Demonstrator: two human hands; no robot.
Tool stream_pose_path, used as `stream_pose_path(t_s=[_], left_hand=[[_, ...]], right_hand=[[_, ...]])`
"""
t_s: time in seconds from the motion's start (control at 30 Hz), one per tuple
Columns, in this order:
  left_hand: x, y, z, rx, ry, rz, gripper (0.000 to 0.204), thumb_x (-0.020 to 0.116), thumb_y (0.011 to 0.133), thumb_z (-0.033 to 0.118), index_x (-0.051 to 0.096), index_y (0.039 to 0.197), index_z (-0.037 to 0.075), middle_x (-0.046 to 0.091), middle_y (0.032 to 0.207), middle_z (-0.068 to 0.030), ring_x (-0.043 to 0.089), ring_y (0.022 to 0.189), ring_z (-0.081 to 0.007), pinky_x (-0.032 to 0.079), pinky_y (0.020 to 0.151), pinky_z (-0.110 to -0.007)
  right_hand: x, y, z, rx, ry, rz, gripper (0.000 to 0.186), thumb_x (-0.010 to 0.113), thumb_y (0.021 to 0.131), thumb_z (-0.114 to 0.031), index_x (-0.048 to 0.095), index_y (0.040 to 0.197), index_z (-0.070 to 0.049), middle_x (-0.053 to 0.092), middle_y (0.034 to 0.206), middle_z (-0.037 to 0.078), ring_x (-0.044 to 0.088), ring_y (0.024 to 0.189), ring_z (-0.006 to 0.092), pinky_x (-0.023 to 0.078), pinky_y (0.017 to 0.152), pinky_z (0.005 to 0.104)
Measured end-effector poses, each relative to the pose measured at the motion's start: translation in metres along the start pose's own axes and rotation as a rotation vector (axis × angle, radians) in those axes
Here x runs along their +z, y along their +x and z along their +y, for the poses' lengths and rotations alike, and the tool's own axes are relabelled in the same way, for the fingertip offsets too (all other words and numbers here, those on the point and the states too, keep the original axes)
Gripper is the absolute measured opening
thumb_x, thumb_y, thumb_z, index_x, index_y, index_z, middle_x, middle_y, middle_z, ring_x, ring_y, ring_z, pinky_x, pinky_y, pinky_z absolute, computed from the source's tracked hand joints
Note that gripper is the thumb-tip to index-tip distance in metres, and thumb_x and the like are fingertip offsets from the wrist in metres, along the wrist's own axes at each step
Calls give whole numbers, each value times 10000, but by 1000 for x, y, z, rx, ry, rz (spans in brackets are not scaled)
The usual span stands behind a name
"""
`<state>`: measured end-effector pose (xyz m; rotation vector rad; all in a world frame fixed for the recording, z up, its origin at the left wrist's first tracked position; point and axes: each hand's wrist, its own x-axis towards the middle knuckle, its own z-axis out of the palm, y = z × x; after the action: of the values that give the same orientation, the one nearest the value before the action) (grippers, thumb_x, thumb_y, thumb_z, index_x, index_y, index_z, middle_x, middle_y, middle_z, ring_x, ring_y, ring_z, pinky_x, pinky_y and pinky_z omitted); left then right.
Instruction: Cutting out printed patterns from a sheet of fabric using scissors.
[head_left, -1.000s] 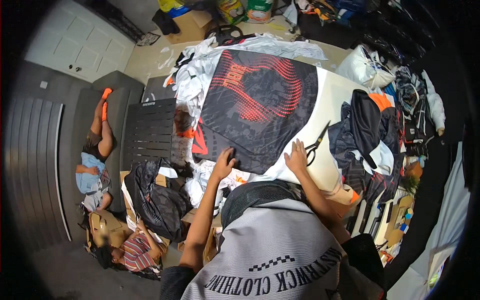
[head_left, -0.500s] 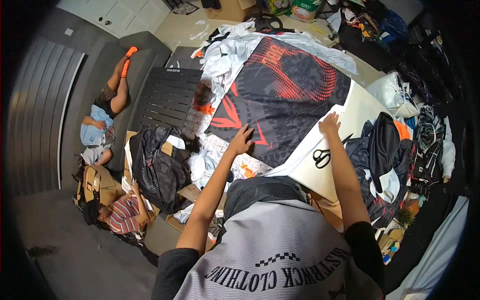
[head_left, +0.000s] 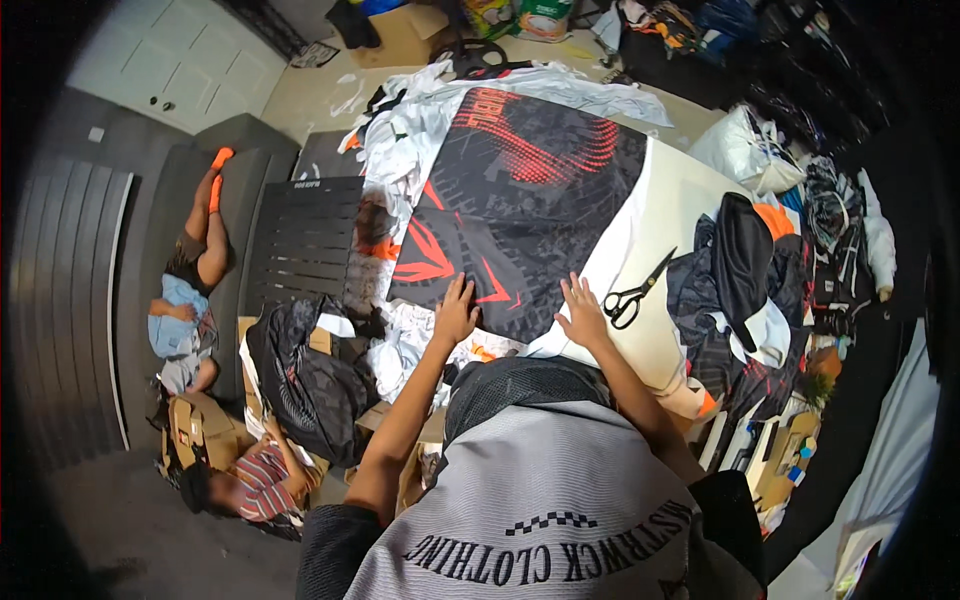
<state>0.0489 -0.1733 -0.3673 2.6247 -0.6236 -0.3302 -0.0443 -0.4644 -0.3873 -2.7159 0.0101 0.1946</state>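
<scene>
A black and dark grey printed fabric panel (head_left: 530,225) with red dots and angular red shapes lies spread over a white table (head_left: 690,205). My left hand (head_left: 456,312) rests flat on its near left part, fingers apart, beside the red shapes. My right hand (head_left: 584,315) lies with fingers spread at the panel's near right edge, where a white fabric border (head_left: 613,240) runs. Neither hand grips anything. Black-handled scissors (head_left: 640,290) lie on the table just right of my right hand, blades pointing away.
Dark garments (head_left: 738,280) are heaped on the table's right side. White fabric (head_left: 395,150) bunches along the left edge. A person in a striped shirt (head_left: 268,482) sits at the lower left by a black fabric pile (head_left: 305,375); another person lies on the grey sofa (head_left: 225,150).
My right hand has drawn back toward me from the panel's right edge, so the scissors show whole. My left hand stays on the panel. The view has shifted somewhat.
</scene>
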Motion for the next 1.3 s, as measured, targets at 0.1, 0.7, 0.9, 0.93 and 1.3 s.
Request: stream_pose_path(t_s=[0.1, 0.7, 0.9, 0.93, 1.3], left_hand=[[8, 30, 0, 14, -46, 1, 531, 573, 827, 157, 503, 1347, 75, 351, 1495, -144, 405, 1317, -354, 383, 1040, -384], [-11, -15, -89, -151, -12, 345, 642, 603, 773, 132, 433, 1392, 131, 349, 1467, -181, 399, 1286, -403, 414, 991, -456], [9, -15, -92, -227, 8, 280, 663, 629, 803, 214, 404, 1424, 153, 272, 1527, -153, 351, 1335, -396, 408, 983, -501], [10, -17, -89, -154, -10, 338, 663, 629, 803, 214, 404, 1424, 153, 272, 1527, -153, 351, 1335, -396, 408, 983, -501], [8, -19, -36, -226, -23, 19, 669, 625, 805, 269, 399, 1432, 201, 232, 1549, -118, 306, 1366, -373, 369, 951, -597]], right_hand=[[-8, 29, 18, 27, -65, -46, 765, 571, 862, -317, 224, 1486, -44, 119, 1581, 137, 174, 1434, 366, 289, 1095, 470], [-28, -3, -23, -68, 99, 153, 446, 613, 771, -71, 557, 1212, -41, 482, 1347, 167, 444, 1255, 375, 369, 1048, 417], [-23, -18, 11, 10, 77, 244, 405, 619, 739, -23, 610, 1141, -63, 551, 1252, 126, 493, 1192, 325, 372, 1025, 393], [-25, -16, 23, 69, 104, 256, 355, 623, 713, -4, 641, 1064, -59, 573, 1204, 118, 509, 1153, 317, 383, 1005, 387], [-95, -6, 135, 254, 117, 629, 220, 560, 692, 46, 703, 820, -59, 600, 1126, 137, 559, 987, 323, 468, 872, 370]])
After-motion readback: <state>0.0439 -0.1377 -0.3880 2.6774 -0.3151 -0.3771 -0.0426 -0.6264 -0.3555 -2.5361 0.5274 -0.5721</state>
